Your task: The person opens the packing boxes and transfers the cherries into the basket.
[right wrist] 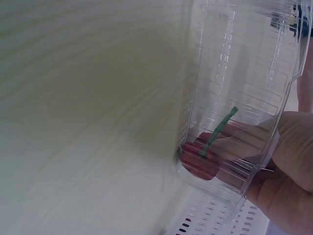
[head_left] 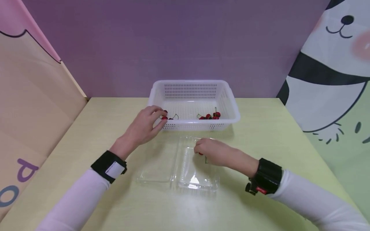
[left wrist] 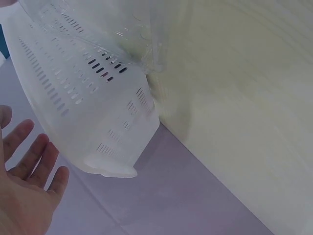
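Observation:
My right hand (head_left: 213,151) reaches down into the right half of a clear plastic clamshell box (head_left: 188,185). Its fingers pinch a dark red cherry (right wrist: 198,164) with a green stem, seen through the clear wall in the right wrist view, low in a corner of the box. My left hand (head_left: 144,124) hovers at the left front rim of a white slotted basket (head_left: 199,122), fingers spread and holding nothing. Just beyond its fingertips lie a few cherries (head_left: 164,118) inside the basket, partly hidden by the hand. More cherries (head_left: 208,116) cluster at the basket's front right.
The box's other half, the flat lid (head_left: 156,166), lies folded out to the left on the pale wooden table (head_left: 254,141). Behind the basket rises a purple wall (head_left: 188,41). Printed panels stand on both sides of the table.

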`<state>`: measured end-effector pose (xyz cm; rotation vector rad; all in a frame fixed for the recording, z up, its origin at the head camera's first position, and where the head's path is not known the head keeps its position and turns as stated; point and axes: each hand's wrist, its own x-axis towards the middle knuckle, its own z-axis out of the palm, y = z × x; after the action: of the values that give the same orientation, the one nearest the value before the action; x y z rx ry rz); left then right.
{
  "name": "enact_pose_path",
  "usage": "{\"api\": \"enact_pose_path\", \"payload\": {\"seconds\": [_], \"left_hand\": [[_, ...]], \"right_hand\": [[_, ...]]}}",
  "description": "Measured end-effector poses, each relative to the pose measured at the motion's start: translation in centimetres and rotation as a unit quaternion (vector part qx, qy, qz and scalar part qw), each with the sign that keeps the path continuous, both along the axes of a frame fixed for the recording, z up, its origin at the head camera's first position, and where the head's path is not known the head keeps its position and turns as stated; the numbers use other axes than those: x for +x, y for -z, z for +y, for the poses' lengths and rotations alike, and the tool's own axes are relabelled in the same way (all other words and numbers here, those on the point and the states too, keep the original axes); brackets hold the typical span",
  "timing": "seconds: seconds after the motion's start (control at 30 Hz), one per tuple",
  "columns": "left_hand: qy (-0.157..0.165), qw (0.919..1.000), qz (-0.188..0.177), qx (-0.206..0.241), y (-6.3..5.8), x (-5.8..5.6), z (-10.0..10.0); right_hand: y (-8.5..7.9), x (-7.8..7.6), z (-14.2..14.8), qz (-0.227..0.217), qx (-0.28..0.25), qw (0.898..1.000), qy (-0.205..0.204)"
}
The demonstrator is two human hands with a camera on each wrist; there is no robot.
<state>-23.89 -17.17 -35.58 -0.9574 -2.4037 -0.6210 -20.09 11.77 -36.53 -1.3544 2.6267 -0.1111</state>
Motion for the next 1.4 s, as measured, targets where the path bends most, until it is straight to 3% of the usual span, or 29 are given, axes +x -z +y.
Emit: {"api": "enact_pose_path", "payload": {"seconds": [0.67,0.9,1.2,1.4], "left_hand": [[-0.002,1.0000,0.002,-0.002,0.4,0.0,0.1],[-0.007,1.0000,0.000,-0.002,0.3,0.1,0.1],[-0.020,0.9996,-0.012,-0.018,0.3,0.2,0.0],[-0.009,0.9999,-0.006,-0.013,0.3,0.2,0.1]], "right_hand": [[0.6,-0.1,0.3,-0.023,-0.012,0.999,0.027],[0.3,-0.2,0.7,-0.057,-0.027,0.996,0.064],[-1.3,-0.2,1.7,-0.005,-0.096,0.995,0.018],[-2.9,-0.7,2.6,0.046,-0.163,0.986,0.009]]}}
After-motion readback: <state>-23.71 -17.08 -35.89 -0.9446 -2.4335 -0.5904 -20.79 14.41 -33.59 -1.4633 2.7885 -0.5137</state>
